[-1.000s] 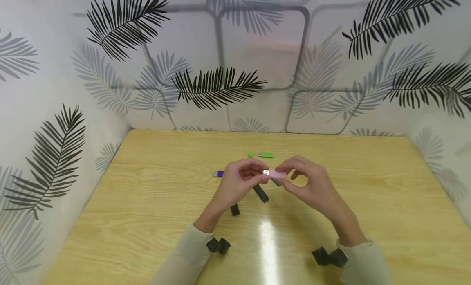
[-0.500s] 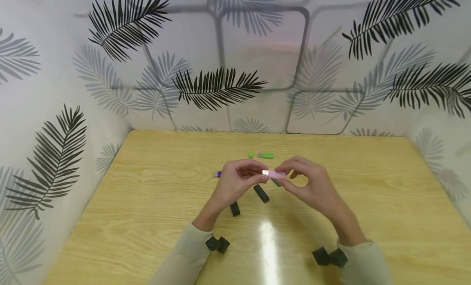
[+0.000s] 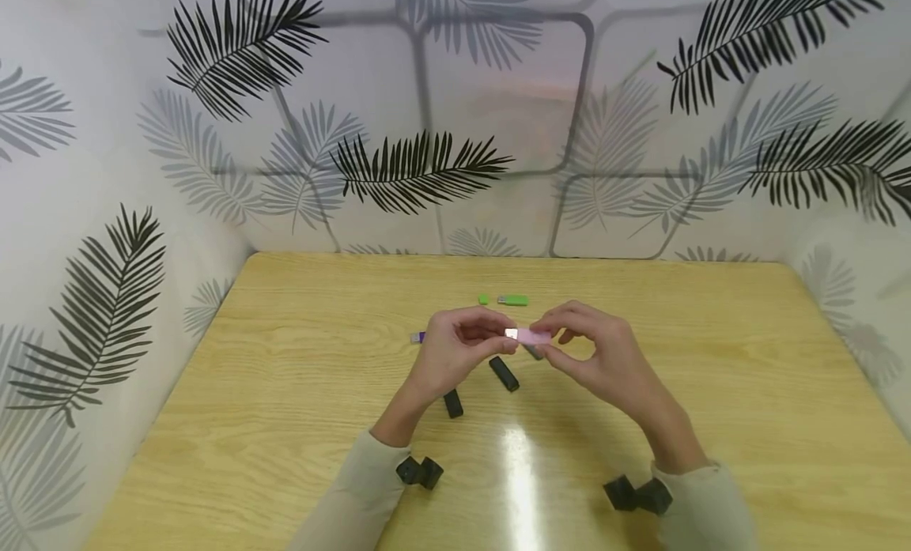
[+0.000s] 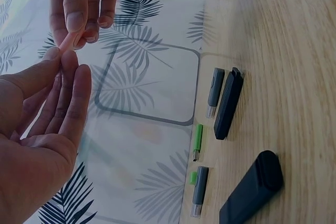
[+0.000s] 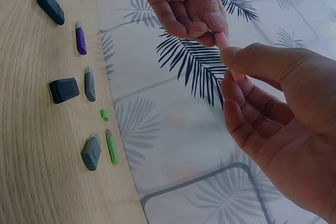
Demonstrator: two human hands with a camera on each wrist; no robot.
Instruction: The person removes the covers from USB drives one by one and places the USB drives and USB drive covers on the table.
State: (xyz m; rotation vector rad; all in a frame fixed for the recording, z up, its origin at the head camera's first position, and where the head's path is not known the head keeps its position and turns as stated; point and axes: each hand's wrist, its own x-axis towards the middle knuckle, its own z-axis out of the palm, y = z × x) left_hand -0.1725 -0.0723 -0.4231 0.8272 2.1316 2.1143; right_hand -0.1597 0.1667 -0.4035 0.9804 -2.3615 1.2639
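Note:
In the head view a pink USB stick point(image 3: 534, 337) is held up level above the table, its metal plug pointing left. My left hand point(image 3: 455, 353) pinches the plug end between thumb and fingertips. The pink body's right end is pinched by my right hand point(image 3: 605, 353). Both wrist views show the two hands meeting at the stick, fingers covering much of it. Beneath and behind them on the table lie a green USB stick point(image 3: 513, 300) with its green cap point(image 3: 483, 299), a purple USB stick point(image 5: 81, 40) and grey USB sticks point(image 5: 90, 84).
Black sticks point(image 3: 504, 374) lie on the wooden table point(image 3: 285, 377) below the hands, one of them point(image 3: 453, 403) close to the left wrist. A patterned wall point(image 3: 484, 227) rises behind the table's far edge. Both wrists carry small black cameras.

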